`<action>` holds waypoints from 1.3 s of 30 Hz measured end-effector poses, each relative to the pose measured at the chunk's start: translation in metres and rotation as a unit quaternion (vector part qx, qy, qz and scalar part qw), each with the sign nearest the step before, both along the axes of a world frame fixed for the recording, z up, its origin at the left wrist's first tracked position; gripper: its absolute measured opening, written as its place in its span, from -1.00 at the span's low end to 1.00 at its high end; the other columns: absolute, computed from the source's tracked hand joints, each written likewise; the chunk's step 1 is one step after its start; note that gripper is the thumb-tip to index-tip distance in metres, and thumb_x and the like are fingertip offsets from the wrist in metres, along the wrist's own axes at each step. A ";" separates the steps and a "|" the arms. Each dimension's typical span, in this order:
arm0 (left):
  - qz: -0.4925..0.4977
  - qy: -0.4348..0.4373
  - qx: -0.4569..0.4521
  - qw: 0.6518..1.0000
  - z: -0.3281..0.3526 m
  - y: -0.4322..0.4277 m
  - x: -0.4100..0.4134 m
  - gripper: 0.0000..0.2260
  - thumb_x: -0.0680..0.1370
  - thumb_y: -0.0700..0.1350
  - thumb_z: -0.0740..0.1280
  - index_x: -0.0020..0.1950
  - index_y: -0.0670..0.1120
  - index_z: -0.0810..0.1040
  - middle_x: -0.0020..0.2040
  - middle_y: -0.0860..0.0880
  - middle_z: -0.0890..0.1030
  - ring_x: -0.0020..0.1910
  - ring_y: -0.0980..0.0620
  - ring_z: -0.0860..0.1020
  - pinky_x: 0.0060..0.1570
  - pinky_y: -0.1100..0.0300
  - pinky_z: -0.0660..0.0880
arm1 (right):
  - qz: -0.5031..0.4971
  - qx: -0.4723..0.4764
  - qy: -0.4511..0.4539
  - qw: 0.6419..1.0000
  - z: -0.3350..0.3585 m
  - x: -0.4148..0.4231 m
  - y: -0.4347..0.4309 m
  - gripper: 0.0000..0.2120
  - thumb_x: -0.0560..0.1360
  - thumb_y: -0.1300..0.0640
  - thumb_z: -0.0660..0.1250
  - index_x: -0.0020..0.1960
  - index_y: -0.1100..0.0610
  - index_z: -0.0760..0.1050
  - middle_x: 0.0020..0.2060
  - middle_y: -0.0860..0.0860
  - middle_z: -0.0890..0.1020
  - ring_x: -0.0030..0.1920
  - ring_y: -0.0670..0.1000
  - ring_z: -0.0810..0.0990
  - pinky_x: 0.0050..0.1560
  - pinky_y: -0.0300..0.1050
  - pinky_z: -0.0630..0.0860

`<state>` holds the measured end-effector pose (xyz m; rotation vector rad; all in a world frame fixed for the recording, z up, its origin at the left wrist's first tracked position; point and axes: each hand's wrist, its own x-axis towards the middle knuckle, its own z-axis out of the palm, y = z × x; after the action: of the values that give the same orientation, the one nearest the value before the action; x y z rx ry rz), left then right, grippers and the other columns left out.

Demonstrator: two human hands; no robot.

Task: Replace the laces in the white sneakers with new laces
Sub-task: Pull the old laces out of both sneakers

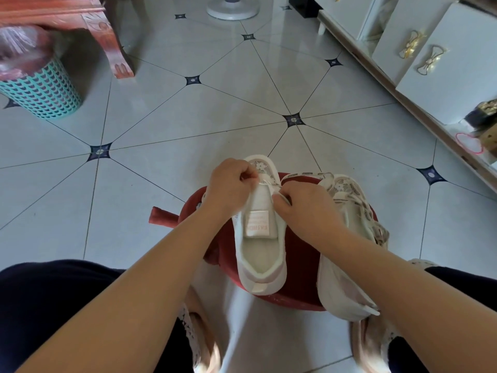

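We judge it halfway; our left hand [230, 185] and right hand [305, 207] pinch lace [279, 195] at the toe of one sneaker [258, 203]; the other sneaker [347, 190] looks laced.

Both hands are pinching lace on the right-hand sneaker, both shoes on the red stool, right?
No. The head view shows the left hand and right hand pinching lace on the left-hand sneaker, not the right-hand sneaker; both shoes are on the red stool.
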<state>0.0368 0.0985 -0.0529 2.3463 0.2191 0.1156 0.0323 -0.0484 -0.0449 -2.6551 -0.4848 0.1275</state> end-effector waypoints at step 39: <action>0.109 0.010 -0.072 0.991 0.014 -0.006 -0.003 -0.85 0.50 -0.19 0.30 -0.22 -0.04 0.64 -0.21 0.05 0.61 -0.19 0.09 0.55 -0.17 0.22 0.46 | -0.012 0.016 0.013 1.000 -0.003 0.001 -0.010 -0.68 0.55 0.07 0.16 -0.34 0.16 0.29 -0.43 0.03 0.41 -0.37 0.04 0.37 -0.39 -0.09 0.22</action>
<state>0.0340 0.0926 -0.0386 2.1747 0.4770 0.1770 0.0332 -0.0581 -0.0483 -2.6228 -0.4440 0.1450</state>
